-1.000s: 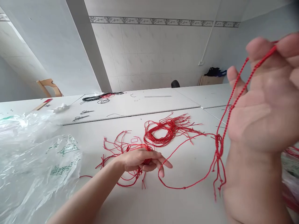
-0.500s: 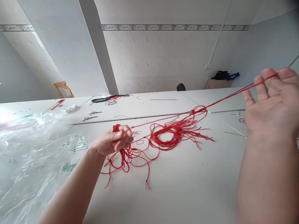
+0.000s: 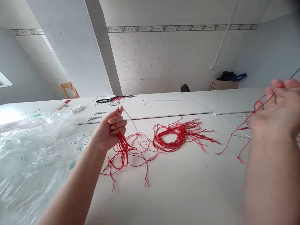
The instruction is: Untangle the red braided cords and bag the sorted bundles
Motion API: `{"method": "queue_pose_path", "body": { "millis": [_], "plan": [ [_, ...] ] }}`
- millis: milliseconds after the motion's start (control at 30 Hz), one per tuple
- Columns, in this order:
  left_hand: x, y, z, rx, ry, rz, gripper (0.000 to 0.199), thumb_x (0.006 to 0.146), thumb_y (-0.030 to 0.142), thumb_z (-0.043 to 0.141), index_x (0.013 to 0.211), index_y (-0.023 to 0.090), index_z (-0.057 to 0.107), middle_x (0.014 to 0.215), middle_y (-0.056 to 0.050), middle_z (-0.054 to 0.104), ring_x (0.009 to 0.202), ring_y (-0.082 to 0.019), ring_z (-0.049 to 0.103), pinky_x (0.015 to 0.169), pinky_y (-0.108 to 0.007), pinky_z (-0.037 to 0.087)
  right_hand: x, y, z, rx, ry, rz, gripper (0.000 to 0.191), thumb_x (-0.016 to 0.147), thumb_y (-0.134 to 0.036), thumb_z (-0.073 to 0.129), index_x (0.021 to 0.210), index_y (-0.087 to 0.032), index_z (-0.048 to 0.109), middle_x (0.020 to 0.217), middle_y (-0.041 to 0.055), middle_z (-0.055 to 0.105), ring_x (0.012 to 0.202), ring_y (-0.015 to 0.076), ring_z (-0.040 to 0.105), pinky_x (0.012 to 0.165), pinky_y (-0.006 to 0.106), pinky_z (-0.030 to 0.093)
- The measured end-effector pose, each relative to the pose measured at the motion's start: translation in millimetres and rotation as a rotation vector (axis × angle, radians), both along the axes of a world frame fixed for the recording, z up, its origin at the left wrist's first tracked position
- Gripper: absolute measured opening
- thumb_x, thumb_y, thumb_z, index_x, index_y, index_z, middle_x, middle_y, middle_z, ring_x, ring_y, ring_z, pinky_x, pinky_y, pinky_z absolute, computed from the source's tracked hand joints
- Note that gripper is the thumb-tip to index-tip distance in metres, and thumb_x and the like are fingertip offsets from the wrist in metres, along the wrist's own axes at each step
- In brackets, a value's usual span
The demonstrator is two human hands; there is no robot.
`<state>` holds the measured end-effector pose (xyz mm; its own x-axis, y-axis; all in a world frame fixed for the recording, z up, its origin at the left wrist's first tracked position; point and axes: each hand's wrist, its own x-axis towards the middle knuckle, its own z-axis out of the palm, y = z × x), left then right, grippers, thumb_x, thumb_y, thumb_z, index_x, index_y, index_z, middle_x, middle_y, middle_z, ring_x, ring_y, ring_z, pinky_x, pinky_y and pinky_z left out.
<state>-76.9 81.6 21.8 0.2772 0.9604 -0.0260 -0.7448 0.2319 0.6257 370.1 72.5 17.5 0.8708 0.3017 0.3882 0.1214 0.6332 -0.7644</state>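
Note:
My left hand (image 3: pixel 112 128) is closed on a bunch of red cords (image 3: pixel 124 145), whose lower ends trail in loops on the white table (image 3: pixel 182 187). One strand rises to its pinched thumb and fingertip. At the right, my right hand (image 3: pixel 281 103) pinches another red cord (image 3: pixel 243 128) between thumb and finger; its knotted ends dangle at the left of the wrist. Between the hands a coiled bundle of red cords (image 3: pixel 170 143) lies on the table, with loose frayed ends pointing right.
Crumpled clear plastic bags (image 3: pixel 30 156) cover the table's left side. Behind them are scissors (image 3: pixel 95 118), black cords (image 3: pixel 105 100) and a wooden strip (image 3: pixel 62 105). A chair (image 3: pixel 69 90) and a cardboard box (image 3: pixel 223 85) stand beyond the table.
The red cord stretched between my hands has come apart from the left one and now hangs from my right hand. My left hand has risen a little, its bunch hanging lower.

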Motion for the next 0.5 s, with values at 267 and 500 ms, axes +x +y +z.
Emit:
{"method": "queue_pose_path", "body": {
  "millis": [267, 500],
  "plan": [
    [25.9, -13.3, -12.7, -0.053, 0.004, -0.171, 0.036, 0.099, 0.017, 0.059, 0.134, 0.011, 0.061, 0.074, -0.003, 0.066, 0.06, -0.012, 0.059, 0.04, -0.018, 0.042, -67.2, -2.6, -0.3, -0.042, -0.424, 0.336, 0.012, 0.08, -0.024, 0.071, 0.092, -0.023, 0.074, 0.11, 0.0065, 0.076, 0.099, 0.0228, 0.072, 0.1, 0.044, 0.049],
    [34.8, -16.0, -17.0, -0.058, 0.068, -0.201, 0.03, 0.099, 0.018, 0.057, 0.126, 0.007, 0.065, 0.081, -0.006, 0.066, 0.064, -0.012, 0.059, 0.044, -0.019, 0.043, -77.5, -8.5, -6.3, -0.36, -0.617, 0.591, 0.024, 0.092, -0.047, 0.068, 0.108, -0.031, 0.073, 0.12, 0.0037, 0.07, 0.094, 0.0211, 0.071, 0.089, 0.039, 0.055]
  ]
}}
